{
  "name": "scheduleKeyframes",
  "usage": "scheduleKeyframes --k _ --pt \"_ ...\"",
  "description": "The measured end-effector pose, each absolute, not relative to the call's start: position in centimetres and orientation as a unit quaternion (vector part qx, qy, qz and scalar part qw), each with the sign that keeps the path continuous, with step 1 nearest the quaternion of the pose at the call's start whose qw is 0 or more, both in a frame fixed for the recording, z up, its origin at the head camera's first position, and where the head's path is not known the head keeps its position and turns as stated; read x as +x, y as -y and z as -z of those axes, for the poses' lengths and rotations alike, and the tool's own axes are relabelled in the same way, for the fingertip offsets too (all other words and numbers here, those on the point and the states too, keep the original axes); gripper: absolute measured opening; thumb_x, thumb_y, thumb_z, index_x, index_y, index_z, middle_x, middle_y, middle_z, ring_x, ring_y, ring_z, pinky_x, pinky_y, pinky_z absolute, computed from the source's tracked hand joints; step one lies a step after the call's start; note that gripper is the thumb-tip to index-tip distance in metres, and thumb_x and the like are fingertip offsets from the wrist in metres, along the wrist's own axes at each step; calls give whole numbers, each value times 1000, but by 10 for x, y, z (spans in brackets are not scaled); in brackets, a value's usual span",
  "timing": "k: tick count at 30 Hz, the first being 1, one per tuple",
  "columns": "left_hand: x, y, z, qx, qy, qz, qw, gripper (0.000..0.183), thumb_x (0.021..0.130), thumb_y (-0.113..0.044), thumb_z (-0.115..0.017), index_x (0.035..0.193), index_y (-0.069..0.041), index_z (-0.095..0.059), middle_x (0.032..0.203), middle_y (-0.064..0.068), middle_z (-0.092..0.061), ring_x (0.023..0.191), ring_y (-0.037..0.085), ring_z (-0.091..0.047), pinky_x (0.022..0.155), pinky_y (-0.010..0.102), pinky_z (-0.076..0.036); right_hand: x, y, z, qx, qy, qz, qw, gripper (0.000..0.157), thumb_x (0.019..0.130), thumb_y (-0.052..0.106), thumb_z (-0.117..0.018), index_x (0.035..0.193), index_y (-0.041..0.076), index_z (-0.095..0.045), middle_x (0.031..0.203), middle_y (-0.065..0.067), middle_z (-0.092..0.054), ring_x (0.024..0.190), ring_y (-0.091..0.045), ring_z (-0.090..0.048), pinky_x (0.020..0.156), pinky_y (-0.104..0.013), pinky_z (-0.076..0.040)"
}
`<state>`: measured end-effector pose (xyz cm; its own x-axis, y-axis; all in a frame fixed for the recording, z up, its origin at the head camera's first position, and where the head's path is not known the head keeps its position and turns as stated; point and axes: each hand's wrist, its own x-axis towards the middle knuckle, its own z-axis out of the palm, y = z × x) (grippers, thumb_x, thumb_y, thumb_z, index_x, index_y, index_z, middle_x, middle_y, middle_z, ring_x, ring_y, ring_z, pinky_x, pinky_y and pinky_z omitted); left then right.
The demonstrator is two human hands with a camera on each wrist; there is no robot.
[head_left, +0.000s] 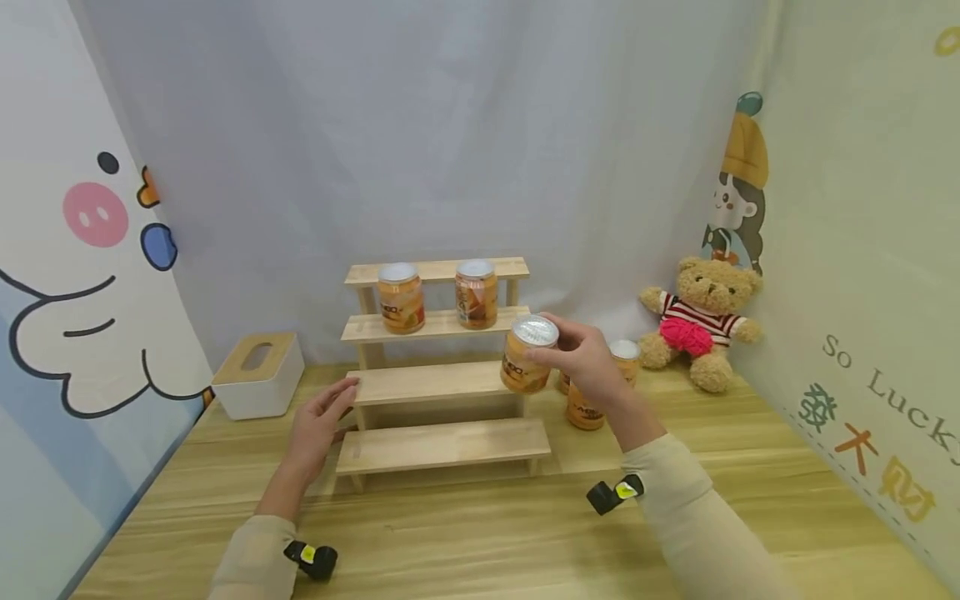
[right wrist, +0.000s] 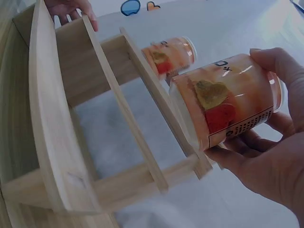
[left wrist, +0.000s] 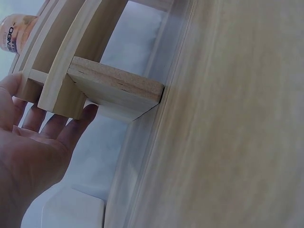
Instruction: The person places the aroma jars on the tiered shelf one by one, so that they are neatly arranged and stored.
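A four-step wooden display stand stands on the table. My left hand grips its left end; in the left wrist view the fingers curl around the ends of the steps. My right hand holds an orange-labelled can with a silver lid by its side, near the right end of the second step from the bottom. In the right wrist view this can shows fruit on its label. Two similar cans, a left one and a right one, stand on the second step from the top.
More orange cans stand on the table right of the stand, partly hidden by my right hand. A teddy bear sits at the back right. A white tissue box with a wooden lid stands left. A pale curtain hangs behind.
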<state>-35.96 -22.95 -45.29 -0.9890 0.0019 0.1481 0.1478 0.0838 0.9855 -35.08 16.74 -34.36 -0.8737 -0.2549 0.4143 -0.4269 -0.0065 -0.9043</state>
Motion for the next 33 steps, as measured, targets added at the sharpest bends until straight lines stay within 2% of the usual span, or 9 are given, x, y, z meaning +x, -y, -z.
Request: scheduleKeyframes --k 5,11,16,21,27,33 --pt "-359 231 452 -52 737 672 51 63 102 -47 -56 148 -5 -47 157 11 -37 140 35 -38 103 58 -41 -355 -128 352 255 711 -654 40 61 86 6 -78 142 1 -55 126 -18 -64 113 -27 -61 90 -34 -52" --pt "-358 226 451 -50 738 671 45 61 102 -45 -57 148 -5 -48 158 9 -36 139 37 -39 103 58 -41 -362 -91 355 259 707 -658 12 56 84 6 -80 137 3 -61 120 -15 -66 108 -26 -62 88 -37 -54" --pt "-358 225 448 -52 735 674 47 59 103 -42 -56 147 -4 -48 156 12 -38 138 39 -39 102 57 -42 -372 -66 350 247 724 -643 17 57 84 14 -83 136 5 -62 118 -11 -68 106 -23 -65 89 -37 -54" --pt "-360 226 446 -53 736 673 50 59 103 -42 -56 148 -4 -48 155 12 -40 138 38 -41 100 53 -45 -379 -47 348 260 731 -631 23 53 84 15 -83 133 6 -65 116 -10 -70 104 -22 -66 87 -37 -54" --pt "-357 227 445 -55 734 676 43 59 104 -40 -55 149 -4 -45 157 11 -38 138 38 -39 101 54 -45 -383 -33 350 256 742 -620 14 57 81 14 -86 133 6 -65 115 -7 -71 101 -18 -68 84 -34 -56" --pt "-357 228 446 -42 738 672 48 60 103 -42 -56 149 -5 -47 156 11 -39 138 38 -41 96 46 -50 -383 -20 349 255 742 -620 9 51 80 15 -87 126 4 -68 111 -6 -72 99 -17 -67 84 -32 -55"
